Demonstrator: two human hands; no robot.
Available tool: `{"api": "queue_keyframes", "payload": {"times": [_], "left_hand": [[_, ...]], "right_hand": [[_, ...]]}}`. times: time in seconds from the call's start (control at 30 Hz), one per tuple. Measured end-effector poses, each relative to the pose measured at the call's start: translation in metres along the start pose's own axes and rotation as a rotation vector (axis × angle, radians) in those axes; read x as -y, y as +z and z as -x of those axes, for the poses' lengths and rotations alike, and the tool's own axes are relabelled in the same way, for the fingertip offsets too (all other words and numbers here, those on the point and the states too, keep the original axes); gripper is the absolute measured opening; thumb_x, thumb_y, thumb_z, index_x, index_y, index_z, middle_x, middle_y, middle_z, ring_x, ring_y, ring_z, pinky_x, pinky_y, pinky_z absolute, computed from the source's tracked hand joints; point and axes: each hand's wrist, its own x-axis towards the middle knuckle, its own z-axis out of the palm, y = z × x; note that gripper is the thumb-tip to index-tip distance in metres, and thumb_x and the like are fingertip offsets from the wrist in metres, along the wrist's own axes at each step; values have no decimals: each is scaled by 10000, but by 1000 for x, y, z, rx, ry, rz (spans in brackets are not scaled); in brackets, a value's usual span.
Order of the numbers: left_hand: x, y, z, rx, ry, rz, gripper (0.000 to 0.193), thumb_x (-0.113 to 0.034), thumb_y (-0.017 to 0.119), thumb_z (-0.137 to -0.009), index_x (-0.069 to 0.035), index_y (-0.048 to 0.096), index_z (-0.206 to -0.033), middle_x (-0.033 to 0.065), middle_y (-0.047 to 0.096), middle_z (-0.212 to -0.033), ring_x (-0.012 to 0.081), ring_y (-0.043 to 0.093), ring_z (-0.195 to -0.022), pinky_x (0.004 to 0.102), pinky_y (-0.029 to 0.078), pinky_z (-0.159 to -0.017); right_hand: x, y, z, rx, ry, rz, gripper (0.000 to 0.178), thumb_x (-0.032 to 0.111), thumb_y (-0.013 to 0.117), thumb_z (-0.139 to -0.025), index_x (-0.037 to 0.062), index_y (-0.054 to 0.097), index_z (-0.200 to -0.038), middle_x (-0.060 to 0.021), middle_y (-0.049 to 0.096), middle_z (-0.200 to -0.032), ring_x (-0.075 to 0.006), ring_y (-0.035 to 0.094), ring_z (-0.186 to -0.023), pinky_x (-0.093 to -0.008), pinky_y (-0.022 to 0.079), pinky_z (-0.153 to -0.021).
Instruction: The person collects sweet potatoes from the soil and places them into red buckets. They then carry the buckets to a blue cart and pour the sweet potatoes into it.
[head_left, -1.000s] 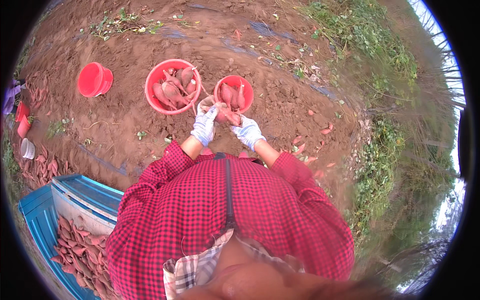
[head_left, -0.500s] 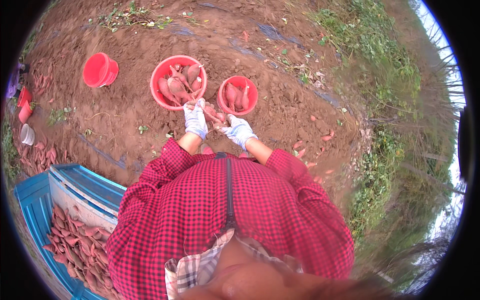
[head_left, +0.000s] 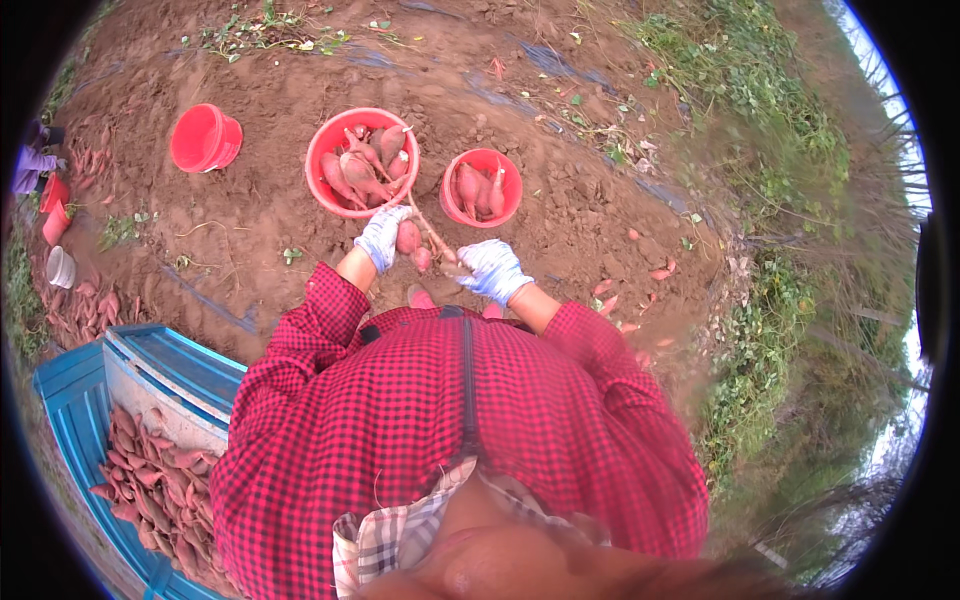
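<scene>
My left hand [head_left: 382, 238], in a pale glove, is closed at a cluster of small reddish sweet potatoes [head_left: 409, 237], just below the larger red bucket. From there a thin brown stem [head_left: 434, 236] slants down to my right hand [head_left: 490, 272], also gloved, which grips its lower end. The larger red bucket [head_left: 313, 178] holds several sweet potatoes [head_left: 362, 172]. Beyond my right hand stands a smaller red bucket [head_left: 512, 208] with a few more sweet potatoes inside.
Another red bucket [head_left: 205, 138] tilts on the soil to the left. A blue cart bed [head_left: 70, 400] at lower left is heaped with sweet potatoes. A white bucket [head_left: 61, 267] lies near loose roots. Vines [head_left: 770, 340] line the right. A person's purple sleeve [head_left: 30, 165] shows far left.
My hands have moved apart, the left to the left and the right slightly right and down. The stem and sweet potatoes between them now show more plainly.
</scene>
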Motion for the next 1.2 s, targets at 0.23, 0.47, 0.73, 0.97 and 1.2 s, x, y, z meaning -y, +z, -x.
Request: {"api": "queue_keyframes", "payload": {"times": [0.23,0.47,0.73,0.97,1.2], "left_hand": [[-120,-67,-83,-453,186,88,579,-437,626,-832,-83,504,-1274,125,533,-1254,276,525,-1089,452,467,-844],[-110,-124,-81,-800,281,-461,907,-503,674,-777,27,273,-1394,232,437,-1345,316,478,-1193,424,405,-976],[59,-211,41,-519,-204,-427,542,-329,616,-868,-133,395,-1323,55,597,-1116,231,581,-952,415,458,-769],[187,-216,178,-840,-375,-329,436,-281,563,-905,-116,420,-1283,44,580,-1127,216,568,-971,427,467,-762],[277,-125,245,-983,-623,-296,353,-212,576,-895,-75,484,-1207,81,626,-943,203,611,-734,342,506,-611]], "right_hand": [[-82,-8,68,-213,754,-147,382,392,643,-833,29,583,-933,-209,619,-789,-389,599,-747,-420,466,-638],[-150,27,175,326,1103,-60,386,389,595,-835,83,610,-1069,-183,649,-1023,-373,617,-961,-416,479,-820],[-297,-31,256,723,1210,-166,551,406,583,-822,49,531,-1239,-168,621,-1108,-285,620,-949,-375,483,-825],[-425,-18,184,-363,1595,85,607,376,609,-822,40,449,-1302,-223,605,-1131,-347,606,-1011,-374,455,-890],[-422,180,12,454,1089,-583,847,411,603,-835,-21,192,-1437,-219,385,-1411,-315,382,-1311,-358,328,-1045]]}}
